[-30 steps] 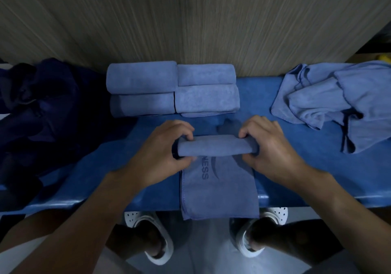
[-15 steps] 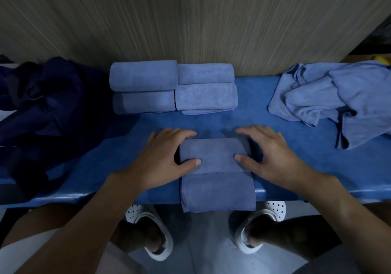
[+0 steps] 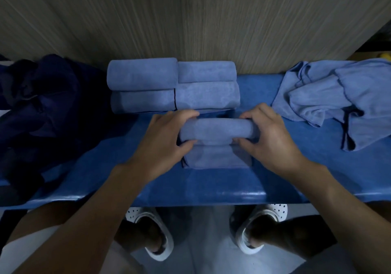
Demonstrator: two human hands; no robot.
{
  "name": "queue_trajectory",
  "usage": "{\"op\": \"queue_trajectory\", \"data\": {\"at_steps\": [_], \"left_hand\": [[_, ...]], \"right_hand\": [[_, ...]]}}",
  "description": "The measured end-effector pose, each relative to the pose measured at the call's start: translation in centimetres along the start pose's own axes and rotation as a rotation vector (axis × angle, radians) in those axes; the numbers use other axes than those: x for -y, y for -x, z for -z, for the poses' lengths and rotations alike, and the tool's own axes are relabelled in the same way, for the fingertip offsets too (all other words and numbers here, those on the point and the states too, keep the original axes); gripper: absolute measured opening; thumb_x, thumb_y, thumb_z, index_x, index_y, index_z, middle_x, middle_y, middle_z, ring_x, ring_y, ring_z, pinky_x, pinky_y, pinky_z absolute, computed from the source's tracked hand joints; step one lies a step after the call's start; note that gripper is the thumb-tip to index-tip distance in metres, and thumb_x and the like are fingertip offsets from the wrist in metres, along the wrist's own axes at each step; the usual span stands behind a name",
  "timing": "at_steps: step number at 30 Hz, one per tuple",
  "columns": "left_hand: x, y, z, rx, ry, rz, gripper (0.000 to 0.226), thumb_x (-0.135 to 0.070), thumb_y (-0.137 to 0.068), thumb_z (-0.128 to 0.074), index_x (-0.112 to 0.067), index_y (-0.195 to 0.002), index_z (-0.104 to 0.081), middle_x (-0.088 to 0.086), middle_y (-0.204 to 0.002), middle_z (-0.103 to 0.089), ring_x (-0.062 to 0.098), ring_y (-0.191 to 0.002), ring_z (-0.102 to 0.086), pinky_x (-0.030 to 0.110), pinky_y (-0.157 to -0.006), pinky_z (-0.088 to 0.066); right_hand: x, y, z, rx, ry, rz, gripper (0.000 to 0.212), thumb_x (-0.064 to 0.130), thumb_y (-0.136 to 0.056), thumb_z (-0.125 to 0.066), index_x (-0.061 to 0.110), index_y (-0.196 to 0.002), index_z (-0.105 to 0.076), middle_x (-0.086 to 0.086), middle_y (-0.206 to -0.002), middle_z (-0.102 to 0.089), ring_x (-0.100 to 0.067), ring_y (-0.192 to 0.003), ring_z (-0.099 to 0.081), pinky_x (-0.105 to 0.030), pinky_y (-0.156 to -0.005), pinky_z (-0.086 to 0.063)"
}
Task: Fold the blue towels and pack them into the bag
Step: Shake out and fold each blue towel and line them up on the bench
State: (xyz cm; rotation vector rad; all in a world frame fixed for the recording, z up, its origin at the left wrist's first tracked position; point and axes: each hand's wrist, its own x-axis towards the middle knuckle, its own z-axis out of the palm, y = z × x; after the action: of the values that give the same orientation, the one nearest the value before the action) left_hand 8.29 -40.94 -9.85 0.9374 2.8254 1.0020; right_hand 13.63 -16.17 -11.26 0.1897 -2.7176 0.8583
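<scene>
A blue towel (image 3: 215, 132) lies partly rolled in the middle of the blue bench (image 3: 211, 191), with a short flat tail toward me. My left hand (image 3: 163, 140) grips the roll's left end, fingers curled over the top and thumb underneath. My right hand (image 3: 268, 134) grips the right end the same way. Behind the roll, several rolled blue towels (image 3: 173, 85) are stacked against the wall. A heap of loose blue towels (image 3: 338, 96) lies at the right. The dark navy bag (image 3: 42, 104) slumps at the left.
A wood-grain wall (image 3: 190, 19) closes off the back of the bench. The bench's front edge runs just in front of my wrists, with my legs and white shoes (image 3: 152, 231) on the floor below. Bare bench shows between the roll and the loose heap.
The towel's hanging tail has been drawn up onto the bench and rolled further. The roll is thicker and sits nearer the stack, and both hands have moved away from me with it.
</scene>
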Motion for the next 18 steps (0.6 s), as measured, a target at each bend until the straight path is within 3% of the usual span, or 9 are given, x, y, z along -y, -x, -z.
{"op": "queue_trajectory", "data": {"at_steps": [3, 8, 10, 13, 16, 18], "left_hand": [[0.2, 0.2, -0.2, 0.053, -0.017, -0.051, 0.044, -0.035, -0.081, -0.071, -0.032, -0.122, -0.055, -0.023, -0.119, -0.052, 0.002, -0.113, -0.048, 0.038, -0.101, -0.039], [0.6, 1.6, -0.6, 0.079, 0.12, -0.077, 0.032, -0.046, -0.087, -0.058, -0.025, -0.109, -0.064, -0.015, -0.123, -0.058, -0.001, -0.117, -0.051, 0.02, -0.102, -0.036], [0.6, 2.0, -0.7, 0.092, 0.141, -0.048, 0.02, -0.041, -0.092, -0.057, -0.028, -0.104, -0.066, -0.015, -0.126, -0.057, -0.004, -0.12, -0.049, 0.014, -0.1, -0.033], [0.5, 2.3, -0.9, 0.121, 0.184, 0.002, 0.007, -0.03, -0.093, -0.063, -0.034, -0.097, -0.065, -0.017, -0.128, -0.055, -0.004, -0.122, -0.049, 0.016, -0.101, -0.035], [0.5, 2.8, -0.9, 0.14, 0.175, 0.024, 0.023, -0.035, -0.087, -0.07, -0.039, -0.105, -0.058, -0.022, -0.127, -0.053, -0.003, -0.123, -0.048, 0.022, -0.103, -0.038], [0.4, 3.2, -0.9, 0.174, 0.145, 0.069, 0.042, -0.042, -0.082, -0.072, -0.043, -0.117, -0.05, -0.027, -0.125, -0.05, -0.004, -0.121, -0.045, 0.023, -0.101, -0.038]], "right_hand": [[0.2, 0.3, -0.1, 0.011, 0.099, 0.049, 0.032, 0.017, -0.073, -0.075, 0.018, -0.1, -0.057, 0.002, -0.099, -0.05, -0.021, -0.093, -0.052, -0.04, -0.082, -0.039], [0.2, 1.9, 0.5, 0.132, 0.101, 0.089, 0.046, 0.056, -0.073, -0.065, 0.023, -0.104, -0.059, 0.01, -0.104, -0.05, -0.011, -0.101, -0.05, -0.028, -0.086, -0.029], [0.5, 2.5, 0.7, 0.128, 0.041, 0.081, 0.045, 0.061, -0.082, -0.057, 0.022, -0.104, -0.061, 0.009, -0.106, -0.05, -0.009, -0.103, -0.049, -0.031, -0.089, -0.033], [0.5, 3.3, 0.7, 0.104, -0.07, 0.032, 0.029, 0.053, -0.092, -0.049, 0.027, -0.097, -0.062, 0.01, -0.105, -0.05, -0.011, -0.102, -0.052, -0.043, -0.09, -0.041], [0.7, 3.8, 0.9, 0.126, -0.156, -0.08, 0.022, 0.052, -0.086, -0.054, 0.031, -0.093, -0.057, 0.012, -0.107, -0.051, -0.013, -0.106, -0.052, -0.05, -0.092, -0.042], [0.8, 4.2, 1.1, 0.195, -0.075, -0.164, 0.036, 0.058, -0.079, -0.055, 0.033, -0.105, -0.052, 0.014, -0.11, -0.053, -0.01, -0.107, -0.048, -0.044, -0.098, -0.037]]}}
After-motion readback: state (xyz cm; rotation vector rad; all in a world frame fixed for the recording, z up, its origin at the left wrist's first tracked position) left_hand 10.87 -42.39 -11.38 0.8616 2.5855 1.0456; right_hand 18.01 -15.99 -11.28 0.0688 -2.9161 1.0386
